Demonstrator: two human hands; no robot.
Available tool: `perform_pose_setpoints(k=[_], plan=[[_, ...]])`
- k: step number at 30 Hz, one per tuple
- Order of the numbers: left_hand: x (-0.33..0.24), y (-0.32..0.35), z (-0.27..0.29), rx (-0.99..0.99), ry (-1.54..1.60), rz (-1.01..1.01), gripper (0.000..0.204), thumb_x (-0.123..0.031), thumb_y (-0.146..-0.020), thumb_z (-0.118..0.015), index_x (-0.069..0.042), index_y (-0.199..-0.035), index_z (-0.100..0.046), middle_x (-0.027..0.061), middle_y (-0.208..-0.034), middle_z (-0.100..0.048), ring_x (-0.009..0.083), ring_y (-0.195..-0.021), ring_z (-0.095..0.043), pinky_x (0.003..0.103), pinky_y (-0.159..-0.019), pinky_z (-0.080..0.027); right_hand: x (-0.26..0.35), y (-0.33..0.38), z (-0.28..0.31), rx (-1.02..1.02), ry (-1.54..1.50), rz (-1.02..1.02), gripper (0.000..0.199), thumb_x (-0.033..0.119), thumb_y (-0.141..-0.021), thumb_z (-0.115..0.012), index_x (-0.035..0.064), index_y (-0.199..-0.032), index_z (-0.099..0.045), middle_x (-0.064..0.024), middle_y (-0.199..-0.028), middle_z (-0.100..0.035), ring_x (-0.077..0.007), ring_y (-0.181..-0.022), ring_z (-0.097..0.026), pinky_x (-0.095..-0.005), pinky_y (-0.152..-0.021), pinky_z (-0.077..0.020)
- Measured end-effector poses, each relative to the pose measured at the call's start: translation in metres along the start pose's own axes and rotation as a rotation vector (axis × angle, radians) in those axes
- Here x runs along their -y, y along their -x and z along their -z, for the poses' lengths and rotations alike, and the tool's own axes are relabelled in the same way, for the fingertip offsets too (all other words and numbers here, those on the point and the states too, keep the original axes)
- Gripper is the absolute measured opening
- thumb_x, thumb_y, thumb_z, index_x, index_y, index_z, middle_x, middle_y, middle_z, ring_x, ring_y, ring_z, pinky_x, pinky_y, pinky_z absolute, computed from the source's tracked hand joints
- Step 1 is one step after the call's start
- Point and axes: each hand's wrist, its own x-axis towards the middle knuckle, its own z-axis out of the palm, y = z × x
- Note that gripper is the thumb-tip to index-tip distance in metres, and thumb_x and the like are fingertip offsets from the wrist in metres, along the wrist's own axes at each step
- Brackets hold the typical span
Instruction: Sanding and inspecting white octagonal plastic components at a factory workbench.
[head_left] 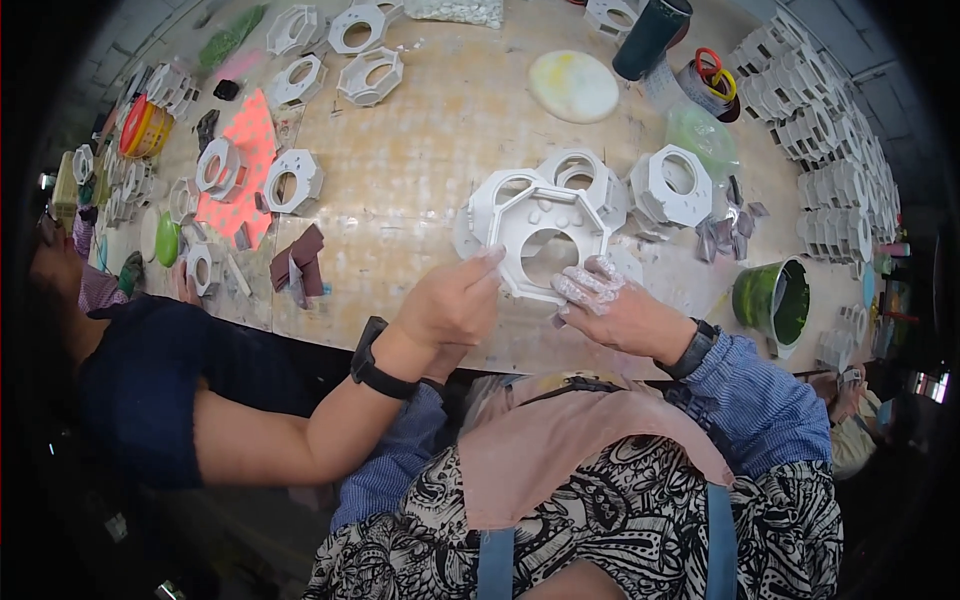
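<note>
A white octagonal plastic frame with a round hole is tilted up over the near part of the table. My right hand, its fingers coated in white dust, grips the frame's lower right edge. A small dark scrap shows below that thumb. My left hand lies mostly behind a co-worker's hand; its fingers are hidden. The co-worker's fingertips are at the frame's left edge. More white octagonal frames lie behind it, including a frame and a thicker part to the right.
Dark sandpaper-like pieces lie left, others right. A green-stained bucket stands at the right edge. Stacked white frames line the far right. A round pale disc and a dark cylinder are farther back. The co-worker's arm crosses from the left.
</note>
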Motion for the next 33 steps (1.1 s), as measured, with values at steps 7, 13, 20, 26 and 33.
perform_pose_setpoints(k=[7,13,20,26,33], plan=[[-0.09,0.072,-0.083,-0.277,0.305,1.253,0.011,-0.005,-0.071,-0.057,-0.005,-0.082,-0.058,0.0064,-0.061,-0.048,0.0239,-0.051,-0.049,0.035,-0.051,-0.041,0.011,0.054,0.032,-0.2,0.142,-0.074,0.028,0.018,-0.079,-0.056,0.0059,-0.105,-0.059,-0.0164,-0.122,-0.052,-0.0306,-0.111,-0.051,-0.044,-0.095,-0.041],[-0.092,0.079,-0.086,-0.128,0.301,1.313,0.015,-0.005,-0.069,-0.058,-0.005,-0.084,-0.057,0.007,-0.061,-0.046,0.0234,-0.052,-0.048,0.036,-0.051,-0.041,0.016,0.128,0.031,-0.335,0.194,-0.22,0.032,0.015,-0.076,-0.054,0.0032,-0.105,-0.059,-0.0168,-0.125,-0.05,-0.0293,-0.113,-0.051,-0.0454,-0.094,-0.0414],[-0.09,0.054,-0.087,-0.018,0.227,1.377,0.018,-0.01,-0.076,-0.056,-0.001,-0.092,-0.055,0.0109,-0.066,-0.051,0.0256,-0.061,-0.052,0.038,-0.059,-0.043,0.013,0.227,0.022,-0.525,0.297,-0.468,0.028,0.016,-0.077,-0.052,0.0028,-0.101,-0.06,-0.0167,-0.123,-0.052,-0.029,-0.112,-0.051,-0.0454,-0.093,-0.0414],[-0.062,0.166,-0.154,-0.276,0.439,1.336,0.034,-0.01,-0.083,-0.052,0.012,-0.109,-0.05,0.0287,-0.103,-0.058,0.0385,-0.094,-0.058,0.04,-0.084,-0.048,-0.002,0.33,0.018,-0.817,0.453,-0.79,0.023,0.011,-0.075,-0.056,0.0006,-0.096,-0.06,-0.0172,-0.111,-0.055,-0.0296,-0.103,-0.054,-0.0451,-0.089,-0.0424],[0.255,-0.014,-0.098,0.119,-0.303,0.81,0.045,-0.023,-0.082,-0.056,0.007,-0.115,-0.051,0.0261,-0.112,-0.055,0.04,-0.105,-0.051,0.045,-0.093,-0.039,-0.024,0.516,-0.052,-0.914,0.377,-1.424,0.019,0.005,-0.071,-0.059,0.0036,-0.09,-0.062,-0.016,-0.099,-0.057,-0.0353,-0.095,-0.055,-0.0444,-0.087,-0.0404]])
